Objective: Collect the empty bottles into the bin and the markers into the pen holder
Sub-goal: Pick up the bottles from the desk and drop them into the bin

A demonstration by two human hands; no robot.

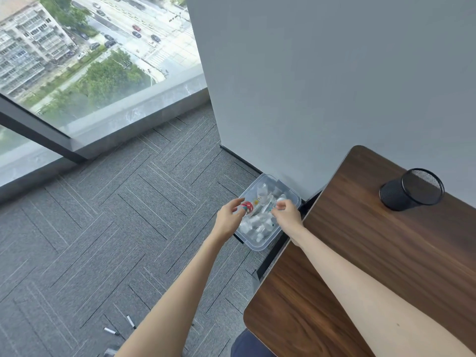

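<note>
Two hands [228, 219] [288, 215] over bin [259, 248], grips unclear — bottles [262, 193] blurred

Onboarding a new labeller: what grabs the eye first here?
The left hand and right hand meet over a clear plastic bin of empty bottles on the carpet beside the wooden desk. A black mesh pen holder stands on the desk; markers lie on the carpet nearer the person.
</note>
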